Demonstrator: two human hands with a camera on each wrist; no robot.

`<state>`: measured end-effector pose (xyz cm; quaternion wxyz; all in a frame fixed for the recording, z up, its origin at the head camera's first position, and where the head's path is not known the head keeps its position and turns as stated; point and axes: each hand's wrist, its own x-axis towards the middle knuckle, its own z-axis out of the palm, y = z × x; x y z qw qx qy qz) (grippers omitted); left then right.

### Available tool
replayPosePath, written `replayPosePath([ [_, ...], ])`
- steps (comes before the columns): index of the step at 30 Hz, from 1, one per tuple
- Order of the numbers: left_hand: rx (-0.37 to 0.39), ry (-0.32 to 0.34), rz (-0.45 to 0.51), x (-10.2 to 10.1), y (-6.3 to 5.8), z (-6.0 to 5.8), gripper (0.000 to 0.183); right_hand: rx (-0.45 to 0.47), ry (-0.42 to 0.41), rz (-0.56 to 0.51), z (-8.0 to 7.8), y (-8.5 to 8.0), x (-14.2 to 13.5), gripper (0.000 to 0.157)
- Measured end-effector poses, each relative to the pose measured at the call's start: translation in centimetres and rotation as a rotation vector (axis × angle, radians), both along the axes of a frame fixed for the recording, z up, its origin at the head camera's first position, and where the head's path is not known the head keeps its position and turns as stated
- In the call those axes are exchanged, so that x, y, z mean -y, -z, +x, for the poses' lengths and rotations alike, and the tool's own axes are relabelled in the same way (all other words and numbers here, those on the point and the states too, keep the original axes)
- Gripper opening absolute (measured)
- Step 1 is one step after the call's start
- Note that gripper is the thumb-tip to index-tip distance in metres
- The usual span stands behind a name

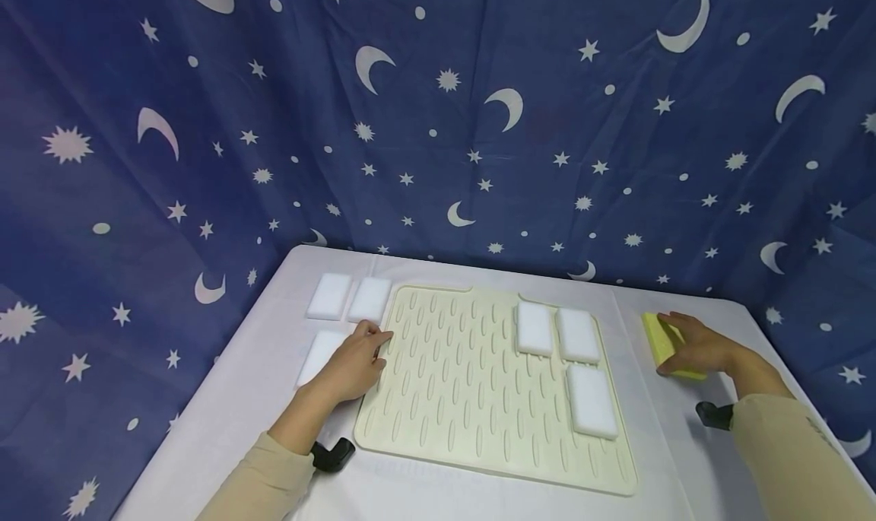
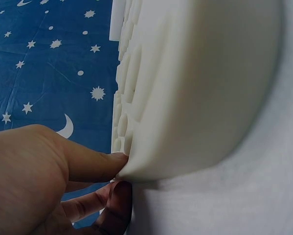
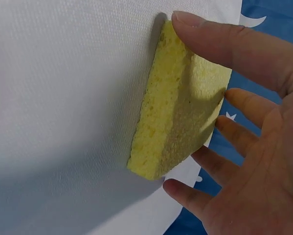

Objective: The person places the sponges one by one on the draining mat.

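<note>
At the left side of a cream ridged mat (image 1: 472, 376), my left hand (image 1: 356, 360) pinches the mat's edge between thumb and fingers. The left wrist view shows the thumb (image 2: 95, 164) on the ridged face and the fingers against the underside. My right hand (image 1: 698, 344) is over a yellow sponge (image 1: 660, 338) on the right of the table. In the right wrist view its fingers are spread and nearly straight around the sponge (image 3: 158, 107). The thumb (image 3: 205, 36) is at one corner and fingertips are along the far edge; whether they press it cannot be told.
Three white sponge blocks, one marked (image 1: 591, 401), lie on the mat's right part. Left of the mat are three more white blocks, one marked (image 1: 330, 296), the nearest partly behind my left hand. A white cloth covers the table (image 1: 438, 490); a blue star-and-moon curtain (image 1: 411, 125) surrounds its back and sides.
</note>
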<state>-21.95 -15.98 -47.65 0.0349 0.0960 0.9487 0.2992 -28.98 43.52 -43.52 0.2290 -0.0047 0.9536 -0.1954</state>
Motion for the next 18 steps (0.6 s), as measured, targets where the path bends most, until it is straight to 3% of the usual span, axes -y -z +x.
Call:
replayPosePath([
  [10, 0.0, -0.005, 0.007, 0.03, 0.05, 0.08, 0.048, 0.043, 0.006, -0.013, -0.56, 0.41, -0.47, 0.129],
  [18, -0.001, -0.004, 0.004, -0.01, -0.09, 0.07, 0.048, 0.027, -0.008, 0.011, -0.79, 0.58, -0.62, 0.131],
])
